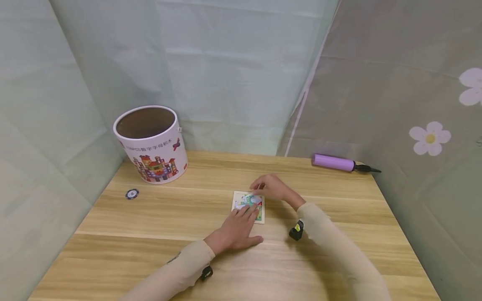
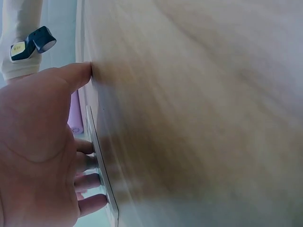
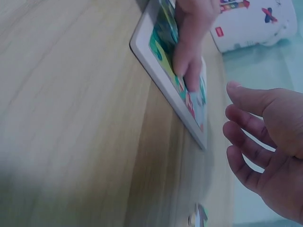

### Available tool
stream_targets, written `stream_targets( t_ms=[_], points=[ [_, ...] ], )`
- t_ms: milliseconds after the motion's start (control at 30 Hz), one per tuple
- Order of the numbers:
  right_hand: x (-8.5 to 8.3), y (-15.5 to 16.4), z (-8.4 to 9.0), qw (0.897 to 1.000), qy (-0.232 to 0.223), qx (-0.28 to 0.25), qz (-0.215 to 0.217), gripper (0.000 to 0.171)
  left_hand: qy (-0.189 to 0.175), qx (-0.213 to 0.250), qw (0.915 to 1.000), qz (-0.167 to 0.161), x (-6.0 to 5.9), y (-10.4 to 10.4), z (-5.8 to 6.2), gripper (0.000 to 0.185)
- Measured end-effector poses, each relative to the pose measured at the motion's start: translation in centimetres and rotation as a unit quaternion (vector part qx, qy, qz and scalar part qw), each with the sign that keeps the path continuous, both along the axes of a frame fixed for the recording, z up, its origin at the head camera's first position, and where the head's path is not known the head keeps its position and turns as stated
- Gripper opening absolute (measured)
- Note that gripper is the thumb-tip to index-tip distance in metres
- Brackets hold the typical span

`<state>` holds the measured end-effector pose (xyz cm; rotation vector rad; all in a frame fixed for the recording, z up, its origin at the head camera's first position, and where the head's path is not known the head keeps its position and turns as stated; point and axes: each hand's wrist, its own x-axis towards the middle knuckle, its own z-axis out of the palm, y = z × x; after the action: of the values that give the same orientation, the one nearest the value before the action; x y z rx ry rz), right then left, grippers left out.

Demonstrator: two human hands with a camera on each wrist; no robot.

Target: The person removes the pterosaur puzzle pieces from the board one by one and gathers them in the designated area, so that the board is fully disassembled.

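Note:
A small square picture puzzle board (image 1: 237, 201) with a pale frame and a colourful picture lies flat on the wooden table. My left hand (image 1: 238, 229) rests its outstretched fingers on the picture, partly hiding it, while the thumb lies off the board, touching the table. Just over the board's far right corner is my right hand (image 1: 272, 188), its fingers loosely bent. In the right wrist view that right hand (image 3: 270, 137) holds nothing and stays apart from the board (image 3: 165, 92). From the left wrist view, the board's thin edge (image 2: 105, 172) shows beneath the left fingertips.
A white printed bucket (image 1: 162, 154) stands at the back left, with a blue and white poker chip (image 1: 132, 194) in front of it. A purple hand pump (image 1: 333, 163) lies at the back right. Low in the right wrist view sits a small blurred object (image 3: 200, 216).

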<state>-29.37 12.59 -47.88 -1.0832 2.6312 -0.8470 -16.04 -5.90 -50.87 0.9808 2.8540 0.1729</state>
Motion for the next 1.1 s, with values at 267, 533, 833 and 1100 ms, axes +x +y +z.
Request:
stream_targets(
  t_ms=[267, 533, 833, 1100],
  points=[
    [-0.1, -2.1, -0.9, 1.000, 0.007, 0.021, 0.016, 0.015, -0.010, -0.020, 0.9997, 0.005, 0.1, 0.2, 0.2, 0.089],
    [-0.2, -2.9, -1.7, 0.998, 0.028, 0.040, 0.036, 0.012, 0.017, -0.020, 0.9997, 0.000, 0.1, 0.2, 0.3, 0.088],
    [-0.3, -3.2, -1.6, 0.997, 0.027, 0.056, 0.053, 0.012, 0.002, -0.022, 0.9997, 0.008, -0.1, 0.2, -0.5, 0.094],
    [-0.3, -3.2, -1.7, 0.997, 0.020, 0.054, 0.056, 0.009, -0.008, -0.028, 0.9996, 0.002, 0.1, 0.3, 0.3, 0.088]
  ],
)
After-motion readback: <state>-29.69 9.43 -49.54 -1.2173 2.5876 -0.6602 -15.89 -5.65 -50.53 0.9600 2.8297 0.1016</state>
